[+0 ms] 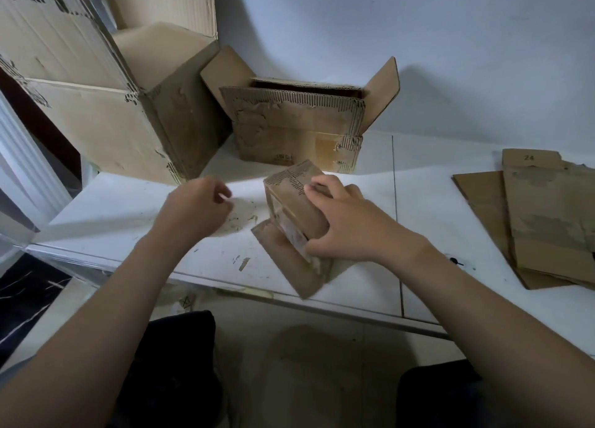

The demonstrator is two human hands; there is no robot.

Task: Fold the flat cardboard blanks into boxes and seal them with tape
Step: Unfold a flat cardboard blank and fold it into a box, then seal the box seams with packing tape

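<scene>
A small worn cardboard box [291, 198] stands tilted on the white table [128, 208], with one flap [289, 263] lying flat toward the near edge. My right hand [347, 224] grips the box, fingers over its top and thumb against its near side, where clear tape shows. My left hand [201, 203] hovers just left of the box, fingers loosely curled and blurred; it touches nothing that I can see. A stack of flat cardboard blanks [534, 215] lies at the right of the table.
A large open carton [96, 105] stands at the back left. A medium open carton [299, 128] with raised flaps sits behind the small box against the white wall. Cardboard crumbs are scattered near my left hand. The table's near edge runs across below my wrists.
</scene>
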